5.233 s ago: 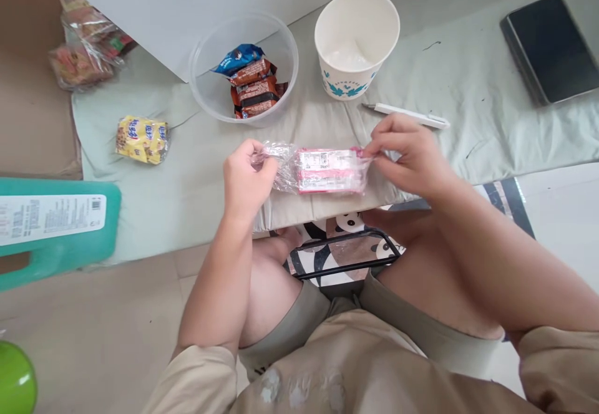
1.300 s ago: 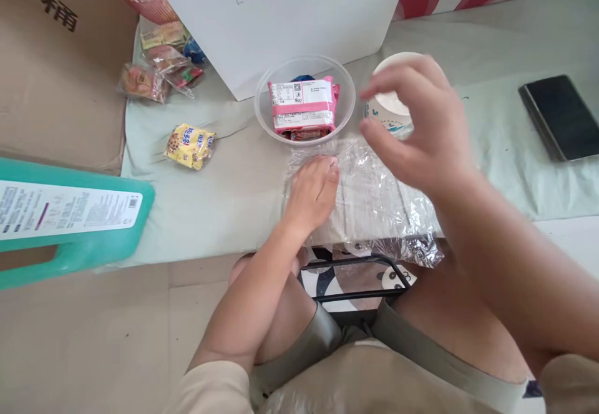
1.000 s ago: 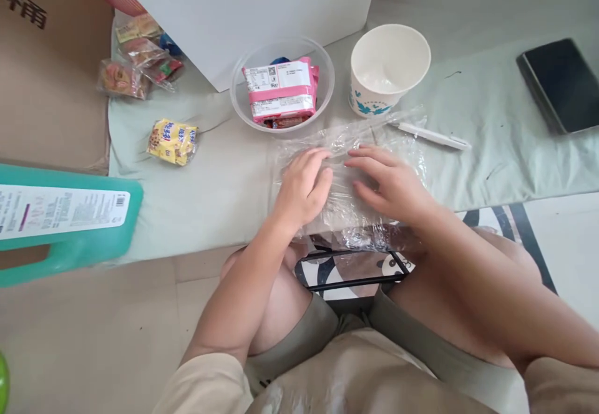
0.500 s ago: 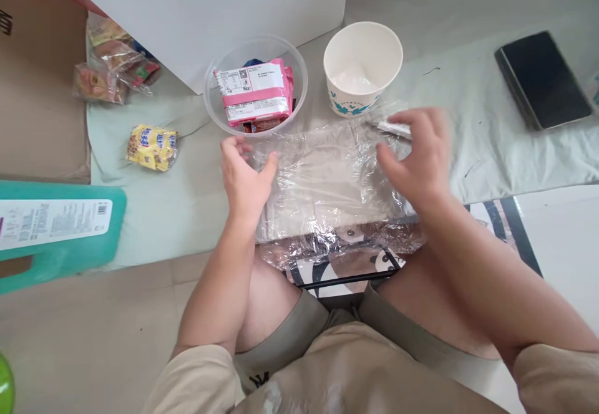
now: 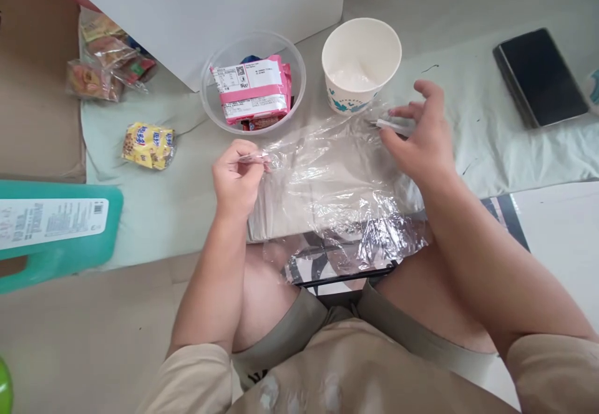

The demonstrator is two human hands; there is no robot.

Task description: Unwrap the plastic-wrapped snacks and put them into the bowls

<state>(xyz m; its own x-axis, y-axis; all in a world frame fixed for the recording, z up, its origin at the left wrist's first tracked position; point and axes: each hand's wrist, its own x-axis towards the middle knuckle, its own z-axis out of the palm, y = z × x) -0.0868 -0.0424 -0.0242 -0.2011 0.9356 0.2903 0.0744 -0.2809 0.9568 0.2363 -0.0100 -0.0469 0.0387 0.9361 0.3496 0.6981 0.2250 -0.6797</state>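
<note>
left hand (image 5: pixel 238 174): clamped, thumb against fingers, on the left edge of the clear plastic film (image 5: pixel 330 183)
right hand (image 5: pixel 423 136): thumb and fingers apart, at the film's far right part; cannot tell if touching it
clear plastic film: between both hands, wrinkled, spread on the cloth-covered bench (image 5: pixel 468 21), draped past the bench's near edge
white pen-like tool (image 5: pixel 392 126): by the right hand's thumb, partly hidden; contact unclear
clear bowl (image 5: pixel 297 71): just beyond the left hand, slightly right of it; holding pink packets (image 5: pixel 255 93), with a brown wrapper (image 5: pixel 266 122) under them
paper cup (image 5: pixel 369 43): beyond the right hand and to its left, upright, blue-green print
yellow packet (image 5: pixel 148 146): left of the left hand, well apart
clear-wrapped snacks (image 5: pixel 105 58): beyond the left hand, farther left
turquoise container (image 5: pixel 70 252): far left of the left hand, white-labelled
black device (image 5: pixel 540 77): right of the right hand, farther out, lying flat
white box (image 5: pixel 234 9): beyond the left hand, behind the bowl
</note>
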